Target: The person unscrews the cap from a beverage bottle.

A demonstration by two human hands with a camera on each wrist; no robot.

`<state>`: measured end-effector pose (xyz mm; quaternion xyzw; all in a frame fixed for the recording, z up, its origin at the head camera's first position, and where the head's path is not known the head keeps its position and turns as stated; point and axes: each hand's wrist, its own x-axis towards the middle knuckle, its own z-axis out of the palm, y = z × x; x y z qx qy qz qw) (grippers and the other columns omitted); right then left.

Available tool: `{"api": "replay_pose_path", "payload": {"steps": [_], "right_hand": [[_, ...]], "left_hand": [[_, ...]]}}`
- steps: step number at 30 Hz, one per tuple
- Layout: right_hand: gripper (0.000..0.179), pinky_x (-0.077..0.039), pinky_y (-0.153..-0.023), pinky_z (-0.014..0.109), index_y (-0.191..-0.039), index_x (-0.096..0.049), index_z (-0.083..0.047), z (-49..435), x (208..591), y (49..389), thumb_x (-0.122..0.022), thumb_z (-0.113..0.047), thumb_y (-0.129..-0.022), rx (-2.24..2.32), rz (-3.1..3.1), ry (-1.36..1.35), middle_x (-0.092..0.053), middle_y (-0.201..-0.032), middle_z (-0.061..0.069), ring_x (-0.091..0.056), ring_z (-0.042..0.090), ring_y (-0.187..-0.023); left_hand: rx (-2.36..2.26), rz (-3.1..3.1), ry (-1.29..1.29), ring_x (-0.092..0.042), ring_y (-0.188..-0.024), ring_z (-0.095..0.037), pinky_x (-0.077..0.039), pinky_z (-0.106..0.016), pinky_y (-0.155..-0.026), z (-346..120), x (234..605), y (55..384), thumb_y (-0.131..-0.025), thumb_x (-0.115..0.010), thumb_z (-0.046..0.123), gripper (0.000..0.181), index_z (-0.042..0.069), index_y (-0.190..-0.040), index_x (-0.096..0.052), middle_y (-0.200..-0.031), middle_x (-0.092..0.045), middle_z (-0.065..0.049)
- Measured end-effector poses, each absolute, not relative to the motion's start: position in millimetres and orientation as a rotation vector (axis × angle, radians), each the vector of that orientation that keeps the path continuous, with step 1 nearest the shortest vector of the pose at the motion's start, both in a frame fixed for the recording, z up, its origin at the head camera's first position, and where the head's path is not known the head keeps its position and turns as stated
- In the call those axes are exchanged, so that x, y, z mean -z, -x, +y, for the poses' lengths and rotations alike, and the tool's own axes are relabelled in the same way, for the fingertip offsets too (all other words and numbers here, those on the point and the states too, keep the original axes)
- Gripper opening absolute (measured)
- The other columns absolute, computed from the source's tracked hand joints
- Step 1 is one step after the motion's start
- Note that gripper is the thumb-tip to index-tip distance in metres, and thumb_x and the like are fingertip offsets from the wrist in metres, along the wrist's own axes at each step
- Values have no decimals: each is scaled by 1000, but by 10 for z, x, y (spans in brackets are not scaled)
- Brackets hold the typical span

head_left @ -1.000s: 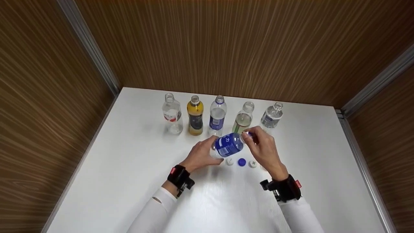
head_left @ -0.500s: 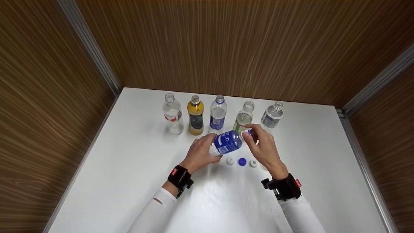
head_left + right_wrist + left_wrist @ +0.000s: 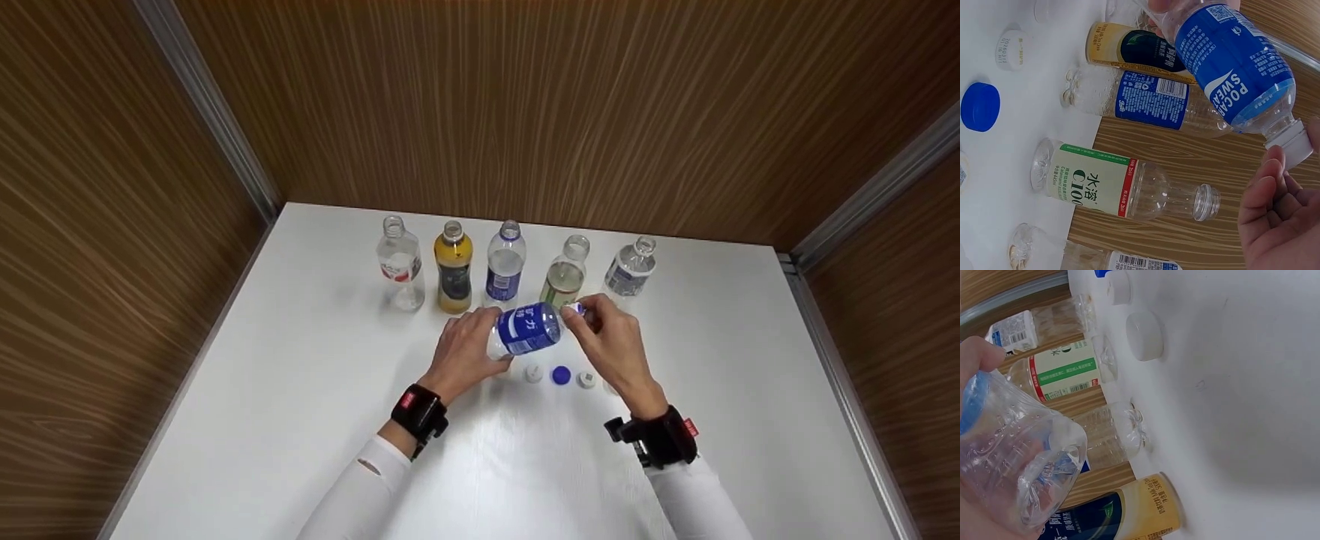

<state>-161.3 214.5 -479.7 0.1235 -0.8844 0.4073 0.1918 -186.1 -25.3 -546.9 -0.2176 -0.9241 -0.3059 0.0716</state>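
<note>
My left hand (image 3: 465, 349) grips the lower part of a clear Pocari Sweat bottle (image 3: 529, 328) with a blue label. The bottle is tilted above the table, its neck towards the right. At its mouth, the thumb and fingers of my right hand (image 3: 615, 345) pinch a white cap (image 3: 1292, 145). The right wrist view has the cap sitting over the neck; how tight it is cannot be told. Behind the held bottle stands an uncapped bottle with a green and white C100 label (image 3: 1098, 180). In the left wrist view, the held bottle's clear base (image 3: 1044, 478) faces the camera.
Along the back stand more uncapped bottles: a clear red-labelled one (image 3: 399, 262), a yellow tea bottle (image 3: 453, 277), a blue-labelled one (image 3: 504, 270) and a clear one (image 3: 630, 271). Below the hands lie a blue cap (image 3: 561, 375) and several white caps (image 3: 533, 373). Wood panels surround the table.
The held bottle has turned slightly about its length, bringing more of the label lettering into sight, and has risen a little. My right fingers have shifted on the cap. The standing bottles stay put.
</note>
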Motion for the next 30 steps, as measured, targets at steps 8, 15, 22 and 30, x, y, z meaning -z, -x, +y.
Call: {"api": "replay_pose_path", "payload": {"steps": [8,15,22,30], "right_hand": [[16,-37,-56,21,-104,-67,0,2164,4809,1610,-72,-14,-98,-1180,-2432,-462,-55,-75,-2,-48,12,-65],[19,-39,-59,23,-112,-70,-1,2192,4780,1621,-73,-10,-96,-1116,-2417,-596,-57,-80,-4,-50,10,-69],[24,-42,-63,25,-116,-68,0,2225,4787,1628,-74,-10,-95,-1076,-2406,-695,-58,-84,0,-51,10,-74],[25,-46,-68,26,-119,-67,-2,2254,4806,1646,-72,-10,-96,-1064,-2408,-771,-62,-90,3,-55,11,-79]], "left_hand": [[994,-2804,667,-63,-115,-26,-46,-49,-101,-267,5455,1861,-73,-93,29,78,7,-138,-55,-129,-66,-8],[1155,-2806,691,-63,-111,-24,-47,-48,-100,-291,5479,1863,-74,-92,28,77,10,-138,-55,-126,-67,-5],[1211,-2805,711,-62,-114,-24,-45,-48,-102,-307,5479,1866,-74,-92,27,79,10,-140,-54,-129,-66,-5],[1274,-2842,734,-63,-115,-21,-45,-47,-104,-326,5480,1877,-74,-92,26,78,10,-139,-53,-128,-66,-4]]}}
